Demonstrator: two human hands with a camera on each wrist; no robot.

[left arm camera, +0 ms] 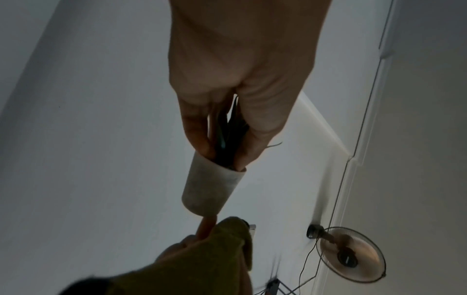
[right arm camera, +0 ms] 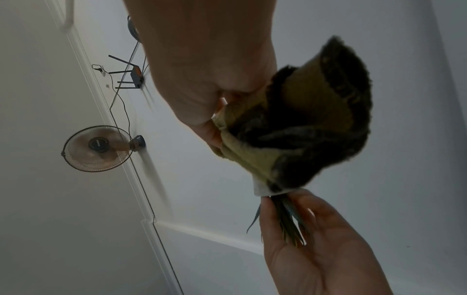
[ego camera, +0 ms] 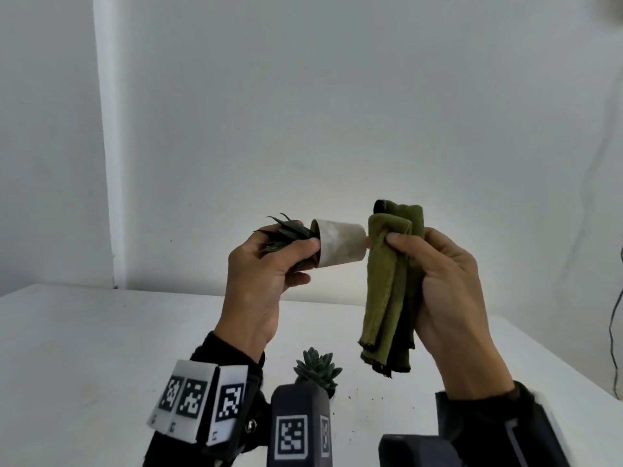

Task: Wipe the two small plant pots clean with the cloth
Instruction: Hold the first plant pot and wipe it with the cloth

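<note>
While my left hand point(ego camera: 261, 281) grips the tipped grey concrete pot point(ego camera: 340, 241) by its rim, my right hand point(ego camera: 448, 291) — at three o'clock — clutches the folded olive-green cloth point(ego camera: 387, 288) against its base.

walls: plain white wall point(ego camera: 337, 112) | furniture: white counter point(ego camera: 84, 348) with small dark crumbs | extras: round fan point(right arm camera: 97, 148) mounted up high, black cord point(ego camera: 615, 332) hanging at the right | light: soft, even

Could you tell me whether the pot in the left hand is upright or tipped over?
Tipped on its side: the grey pot lies level, leaves toward the left hand, base toward the cloth.
</note>
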